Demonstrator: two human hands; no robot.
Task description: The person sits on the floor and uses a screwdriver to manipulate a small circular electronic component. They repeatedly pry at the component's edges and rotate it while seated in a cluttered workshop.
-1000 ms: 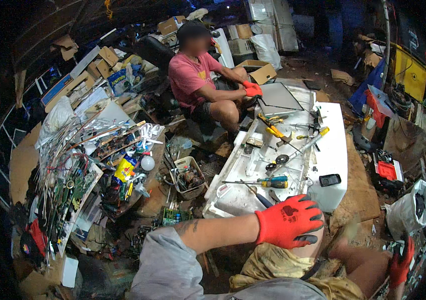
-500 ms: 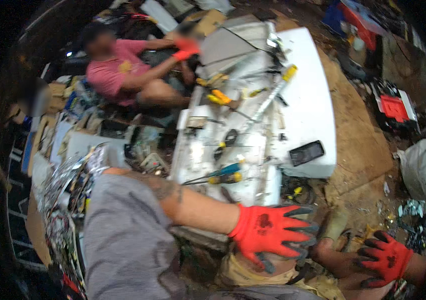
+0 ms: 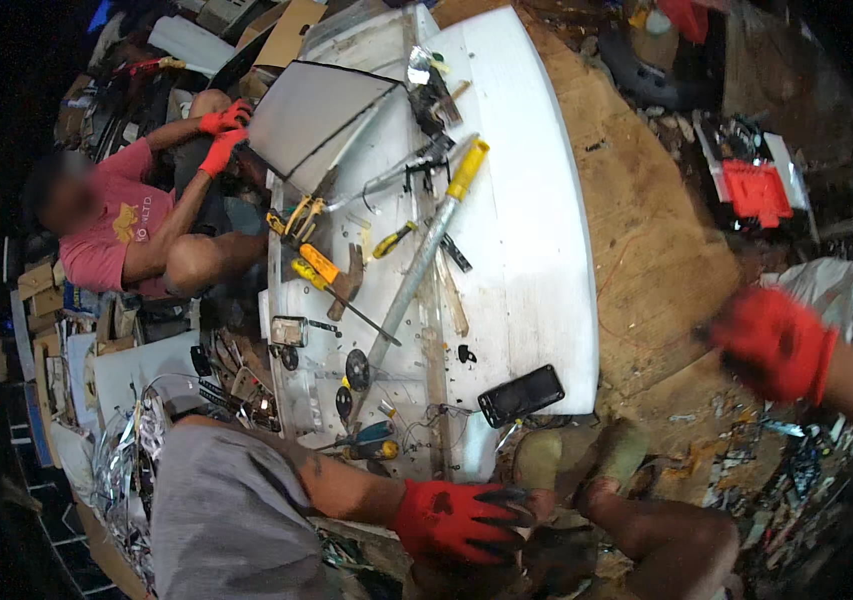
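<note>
My left hand, in a red glove with dark fingertips, rests over my knee with its fingers stretched out and holds nothing visible. Off to the right, my right hand, gloved the same way, is raised above the floor beside a pale sack; its fingers are smeared by motion. Nearest my left hand on the white work board are two screwdrivers, one with a blue handle and one with a yellow-black handle. A black phone-like device lies on the board's near right corner.
Across the board lie a metal pipe with a yellow end, a hammer and pliers. At the far left a co-worker in red gloves holds a flat grey panel. Scrap heaps at left; a red tray sits right.
The view has shifted, showing more of the board and the co-worker. My right hand has risen from beside my leg toward the sack. My left hand stays over my knee.
</note>
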